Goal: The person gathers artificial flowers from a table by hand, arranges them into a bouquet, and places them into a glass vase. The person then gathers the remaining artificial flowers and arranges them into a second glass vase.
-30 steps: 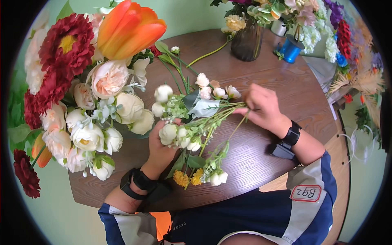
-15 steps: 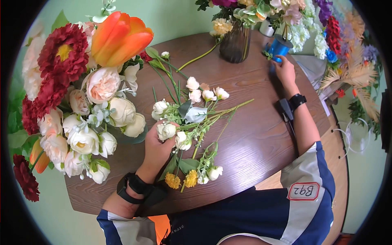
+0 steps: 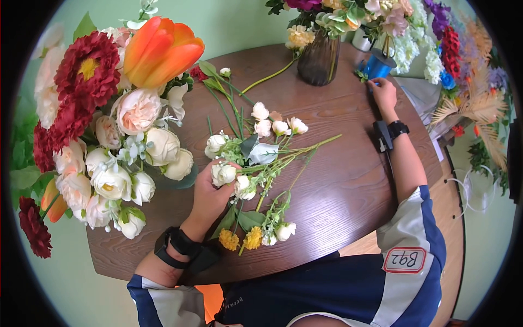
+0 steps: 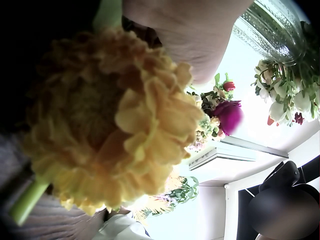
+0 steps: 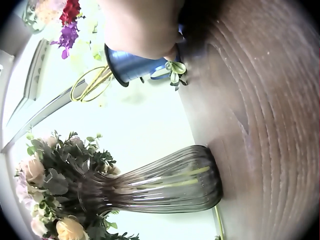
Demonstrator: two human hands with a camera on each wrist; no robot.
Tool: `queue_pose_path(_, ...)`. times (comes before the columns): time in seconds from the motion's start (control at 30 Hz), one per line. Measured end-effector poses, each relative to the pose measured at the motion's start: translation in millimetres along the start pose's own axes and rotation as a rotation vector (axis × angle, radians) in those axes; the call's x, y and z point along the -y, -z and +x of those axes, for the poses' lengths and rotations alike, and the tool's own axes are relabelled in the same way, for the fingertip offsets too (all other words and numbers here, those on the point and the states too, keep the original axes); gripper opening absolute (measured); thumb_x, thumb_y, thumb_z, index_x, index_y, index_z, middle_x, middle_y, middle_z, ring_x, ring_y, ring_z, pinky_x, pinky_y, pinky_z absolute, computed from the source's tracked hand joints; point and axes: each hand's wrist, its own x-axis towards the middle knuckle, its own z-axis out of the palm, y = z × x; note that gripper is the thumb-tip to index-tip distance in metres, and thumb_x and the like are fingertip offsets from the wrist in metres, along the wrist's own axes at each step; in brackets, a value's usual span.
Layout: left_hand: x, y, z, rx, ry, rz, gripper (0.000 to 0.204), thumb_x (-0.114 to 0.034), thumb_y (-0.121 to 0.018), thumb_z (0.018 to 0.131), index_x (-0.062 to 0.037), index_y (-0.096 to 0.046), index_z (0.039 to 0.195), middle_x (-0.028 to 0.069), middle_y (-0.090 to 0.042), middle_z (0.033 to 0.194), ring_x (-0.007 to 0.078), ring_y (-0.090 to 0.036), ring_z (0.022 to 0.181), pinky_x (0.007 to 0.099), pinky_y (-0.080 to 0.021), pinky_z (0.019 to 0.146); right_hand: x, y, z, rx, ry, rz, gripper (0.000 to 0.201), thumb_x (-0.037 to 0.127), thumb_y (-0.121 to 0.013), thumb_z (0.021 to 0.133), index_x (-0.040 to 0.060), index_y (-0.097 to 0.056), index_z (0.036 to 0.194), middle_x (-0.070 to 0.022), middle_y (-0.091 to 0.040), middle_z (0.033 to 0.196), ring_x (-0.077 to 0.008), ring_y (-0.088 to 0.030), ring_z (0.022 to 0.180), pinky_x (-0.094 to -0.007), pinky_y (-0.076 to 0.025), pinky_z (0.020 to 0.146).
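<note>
My left hand [image 3: 208, 192] grips a loose bunch of artificial flowers [image 3: 263, 153] low over the table. The bunch has white blooms, pale leaves and green stems pointing right; two small yellow flowers [image 3: 253, 238] hang at its near side. One yellow flower [image 4: 115, 125] fills much of the left wrist view. At the back right, my right hand [image 3: 384, 96] is beside a spool of blue ribbon [image 3: 379, 64], fingers curled. In the right wrist view a strip of blue ribbon [image 5: 160, 74] runs from the spool to the fingertips, which pinch it, partly hidden by the hand.
A large bouquet [image 3: 111, 182] with a big orange tulip [image 3: 163, 53] crowds the left side. Behind stands a ribbed dark glass vase [image 3: 318, 61] of flowers. Loose stems [image 3: 231, 103] lie on the brown table [image 3: 348, 180]. More flowers [image 3: 474, 103] fill the far right.
My right hand has left the stems and reached to the ribbon spool, then drawn slightly closer to itself. The left hand keeps its hold on the bunch, lowered a little onto the table.
</note>
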Motion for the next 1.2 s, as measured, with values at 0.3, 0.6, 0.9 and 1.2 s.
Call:
queue_pose_path(0.3, 0, 3, -1, 0.008, -0.016, 0.027, 0.018, 0.005, -0.053, 0.077, -0.0011, -0.056, 0.094, 0.0015, -0.059, 0.088, 0.0066, -0.055, 0.081, 0.0222, -0.045, 0.072, 6, -4, 0, -0.033, 0.021, 0.023, 0.025, 0.036, -0.065, 0.074, 0.0166, -0.068, 0.090, -0.0096, -0.065, 0.082, -0.0281, -0.062, 0.081, -0.0376, -0.049, 0.071)
queue_pose_path(0.6, 1, 2, -1, -0.002, -0.020, 0.031, 0.019, 0.005, -0.053, 0.077, -0.0013, -0.055, 0.096, 0.0018, -0.059, 0.087, 0.0070, -0.055, 0.080, 0.0222, -0.045, 0.072, 9, -1, -5, -0.124, 0.063, 0.092, 0.023, 0.032, -0.062, 0.076, 0.0123, -0.068, 0.087, -0.0104, -0.065, 0.078, -0.0266, -0.062, 0.076, -0.0357, -0.048, 0.067)
queue_pose_path(0.9, -31, -1, -12, -0.152, -0.586, 0.555, 0.042, -0.002, -0.054, 0.071, 0.0021, -0.044, 0.112, 0.0179, -0.047, 0.109, 0.0259, -0.045, 0.100, 0.0347, -0.035, 0.089, 137, 72, -131, 0.164, 0.667, 0.696, 0.007, 0.008, -0.060, 0.077, 0.0016, -0.059, 0.075, -0.0068, -0.057, 0.058, -0.0078, -0.055, 0.053, -0.0218, -0.042, 0.049)
queue_pose_path(1.2, -39, -11, -20, 0.154, -0.859, 0.523, 0.035, -0.004, -0.074, 0.065, 0.0011, -0.060, 0.096, 0.0114, -0.063, 0.085, 0.0219, -0.061, 0.073, 0.0293, -0.050, 0.062, 177, 104, -241, 0.516, 1.162, 0.961, 0.011, 0.002, -0.067, 0.070, 0.0025, -0.061, 0.079, -0.0061, -0.054, 0.054, -0.0190, -0.053, 0.044, -0.0285, -0.038, 0.040)
